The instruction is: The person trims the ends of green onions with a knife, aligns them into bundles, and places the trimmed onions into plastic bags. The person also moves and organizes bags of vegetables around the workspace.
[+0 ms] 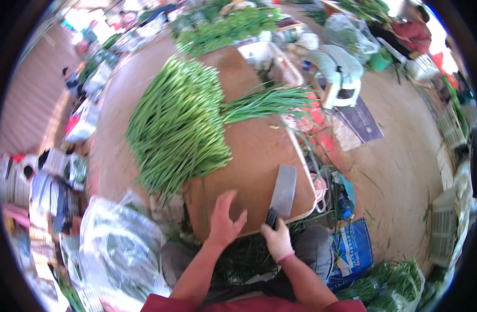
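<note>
My right hand (278, 240), in a pale glove, grips the black handle of a cleaver (285, 189). Its broad steel blade lies over the right front part of a brown board (254, 163). Bare and with fingers apart, my left hand (226, 220) is over the board's near edge, holding nothing. Beyond it a large heap of long green leaves, apparently garlic chives (180, 128), covers the board's left side and overhangs it. A smaller bunch of the same greens (265, 103) lies across the board to the right, leaf tips past the edge.
A clear plastic bag (121, 249) bulges at my left. To the right are a blue printed sack (351, 249) and bagged greens (394, 284). A white plastic crate (289, 68) and a padded stool (338, 74) stand beyond the board. A person in red (414, 35) sits farther off.
</note>
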Motion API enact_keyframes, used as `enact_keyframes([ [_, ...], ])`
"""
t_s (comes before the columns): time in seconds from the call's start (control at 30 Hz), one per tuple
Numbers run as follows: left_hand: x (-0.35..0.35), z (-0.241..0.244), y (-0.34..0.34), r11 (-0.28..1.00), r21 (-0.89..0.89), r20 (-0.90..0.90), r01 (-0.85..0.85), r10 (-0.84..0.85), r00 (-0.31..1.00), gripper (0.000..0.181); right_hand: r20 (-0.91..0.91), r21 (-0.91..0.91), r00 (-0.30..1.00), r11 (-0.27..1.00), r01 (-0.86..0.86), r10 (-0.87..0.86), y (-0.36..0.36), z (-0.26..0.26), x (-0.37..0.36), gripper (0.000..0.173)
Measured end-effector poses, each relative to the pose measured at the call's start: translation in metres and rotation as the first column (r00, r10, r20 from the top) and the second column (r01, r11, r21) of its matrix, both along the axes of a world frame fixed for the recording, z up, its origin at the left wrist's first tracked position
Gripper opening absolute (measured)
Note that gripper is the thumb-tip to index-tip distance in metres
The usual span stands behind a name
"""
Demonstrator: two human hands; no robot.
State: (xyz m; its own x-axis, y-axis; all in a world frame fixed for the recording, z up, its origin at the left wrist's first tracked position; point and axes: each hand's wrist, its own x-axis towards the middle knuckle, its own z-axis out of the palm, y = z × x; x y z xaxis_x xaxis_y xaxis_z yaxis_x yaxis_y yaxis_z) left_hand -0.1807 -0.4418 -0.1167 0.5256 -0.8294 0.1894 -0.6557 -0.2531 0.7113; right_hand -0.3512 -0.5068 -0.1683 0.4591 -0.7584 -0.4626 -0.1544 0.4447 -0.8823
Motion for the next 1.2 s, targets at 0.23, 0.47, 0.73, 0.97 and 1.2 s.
enact_keyframes([
  [0.23,-0.091,0.030,0.211,0.987,0.123,-0.348,-0.102,0.139,0.927,0.032,-0.119,-0.291,0.986,0.945,-0.147,0.117,-0.007,-0.028,0.036,0.045],
  [0.47,-0.048,0.061,0.358,0.776,0.021,0.183,-0.631,0.617,0.765,0.032,-0.245,-0.523,0.964,0.824,-0.217,0.098,0.017,-0.042,0.022,0.061],
  [0.73,-0.057,0.092,0.497,0.453,0.891,-0.140,0.022,0.231,0.963,0.050,-0.413,-0.544,0.908,0.779,-0.312,0.075,0.033,-0.037,0.007,0.054],
  [0.97,-0.042,0.183,0.493,0.766,0.635,-0.246,-0.103,0.327,0.912,0.037,-0.191,-0.621,0.981,0.776,-0.108,-0.016,0.050,-0.032,-0.009,0.048],
  [1.2,-0.096,0.150,0.433,0.728,0.628,-0.253,0.276,-0.145,0.957,0.032,0.000,-0.380,0.841,0.778,-0.501,0.541,0.148,0.053,0.019,0.032],
])
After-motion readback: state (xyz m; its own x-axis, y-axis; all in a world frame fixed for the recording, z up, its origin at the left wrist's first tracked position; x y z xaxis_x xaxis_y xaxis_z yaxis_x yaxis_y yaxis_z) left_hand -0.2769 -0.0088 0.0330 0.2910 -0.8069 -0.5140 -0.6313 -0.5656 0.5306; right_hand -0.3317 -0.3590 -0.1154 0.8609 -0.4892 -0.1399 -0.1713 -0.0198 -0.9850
